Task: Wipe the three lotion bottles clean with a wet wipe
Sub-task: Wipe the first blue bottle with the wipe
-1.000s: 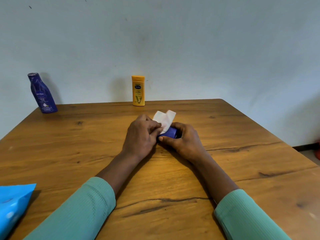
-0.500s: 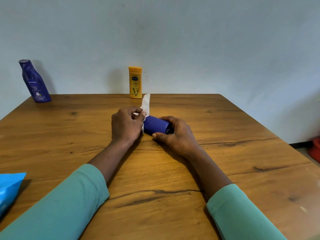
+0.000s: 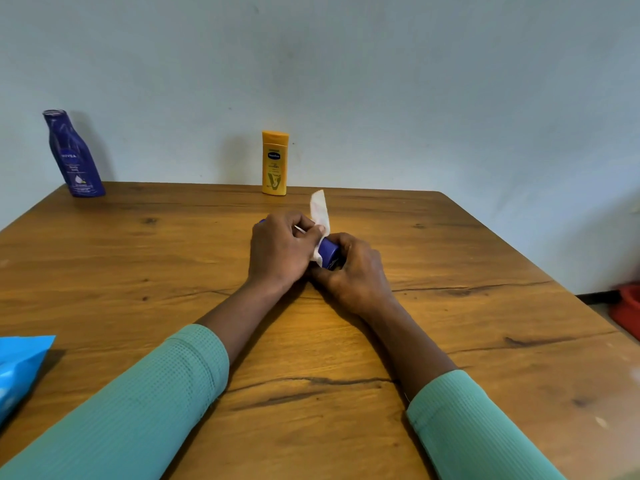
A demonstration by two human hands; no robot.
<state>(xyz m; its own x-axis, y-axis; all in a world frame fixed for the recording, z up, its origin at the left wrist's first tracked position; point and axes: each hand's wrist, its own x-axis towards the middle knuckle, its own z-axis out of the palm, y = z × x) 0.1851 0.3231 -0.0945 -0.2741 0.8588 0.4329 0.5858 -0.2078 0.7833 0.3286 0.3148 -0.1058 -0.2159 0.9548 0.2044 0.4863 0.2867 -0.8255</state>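
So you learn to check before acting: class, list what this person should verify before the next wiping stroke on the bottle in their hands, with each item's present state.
1. Right hand grips the small blue bottle: ok.
2. Left hand holds the wet wipe against that bottle: ok.
3. Bottle's cap closed: cannot tell, hands hide it.
4. Nivea bottle and yellow bottle standing clear of the hands: ok.
5. Wipe pack within reach on the table: ok.

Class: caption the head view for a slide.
Left hand holds a wet wipe against the small blue bottle gripped by the right hand.
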